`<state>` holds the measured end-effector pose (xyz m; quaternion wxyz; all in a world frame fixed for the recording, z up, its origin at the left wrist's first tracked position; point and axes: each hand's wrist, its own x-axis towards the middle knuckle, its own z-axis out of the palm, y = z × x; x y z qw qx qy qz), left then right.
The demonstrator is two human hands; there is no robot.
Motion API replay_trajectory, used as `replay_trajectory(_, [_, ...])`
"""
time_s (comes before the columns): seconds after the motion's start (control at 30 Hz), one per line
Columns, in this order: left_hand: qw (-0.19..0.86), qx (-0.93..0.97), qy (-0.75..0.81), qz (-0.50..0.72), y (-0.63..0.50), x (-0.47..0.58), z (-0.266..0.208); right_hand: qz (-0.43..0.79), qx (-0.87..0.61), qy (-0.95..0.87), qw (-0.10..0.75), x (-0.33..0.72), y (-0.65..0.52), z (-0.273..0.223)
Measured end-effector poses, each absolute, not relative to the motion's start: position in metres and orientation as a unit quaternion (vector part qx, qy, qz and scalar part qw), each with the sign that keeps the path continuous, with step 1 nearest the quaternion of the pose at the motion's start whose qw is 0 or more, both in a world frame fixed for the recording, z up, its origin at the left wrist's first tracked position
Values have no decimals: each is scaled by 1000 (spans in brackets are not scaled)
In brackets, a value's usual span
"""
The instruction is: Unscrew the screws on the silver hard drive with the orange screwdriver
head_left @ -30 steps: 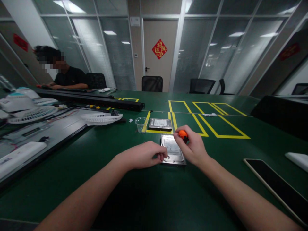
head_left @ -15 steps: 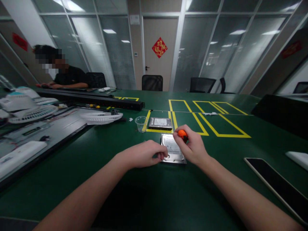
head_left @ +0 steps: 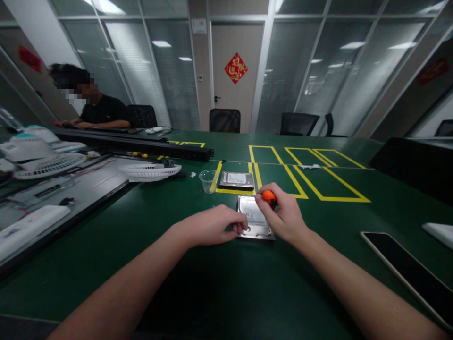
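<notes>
A silver hard drive [head_left: 255, 218] lies flat on the green table in front of me. At its near left corner my left hand [head_left: 221, 225] is closed, fingers curled over the edge of the drive; the fingertips are partly hidden. My right hand [head_left: 283, 210], above the drive's right side, is wrapped round a screwdriver with an orange and black handle [head_left: 269, 197]. The screwdriver's shaft and tip are hidden behind that hand. Just beyond is a second hard drive [head_left: 236, 179], label up, inside a yellow taped outline. Left of it stands a clear plastic cup [head_left: 208, 182].
A phone [head_left: 406, 269] lies at the right. On the left are a large flat panel [head_left: 95, 189], a white fan grille [head_left: 150, 172], white fan parts [head_left: 26, 158] and long black bars [head_left: 170, 148]. Across the table sits another person [head_left: 102, 111]. Yellow tape [head_left: 345, 200] marks several rectangles.
The view has shifted very slightly. Both hands, the screwdriver and the hard drives keep the same places relative to each other.
</notes>
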<state>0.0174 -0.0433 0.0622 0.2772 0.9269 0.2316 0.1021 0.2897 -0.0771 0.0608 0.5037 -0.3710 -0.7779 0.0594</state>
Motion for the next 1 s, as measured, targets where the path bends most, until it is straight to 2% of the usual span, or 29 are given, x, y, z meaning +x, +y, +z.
replay_trajectory(0.33, [304,919,222,118,-40,14,56,9,-351,-753,556,289,-79,59])
replay_trajectory(0.57, [347,894,210,190,-32,13,49,-28,-327,-721,610,294,-76,58])
replay_trajectory(0.73, [307,889,261,216,-23,11,41,64,-336,-676,653,287,-81,63])
replay_trajectory(0.87, [313,897,255,181,-21,9,41,187,-341,-687,614,279,-89,64])
replay_trajectory(1.0, [317,910,239,121,-24,8,46,195,-334,-712,586,272,-95,60])
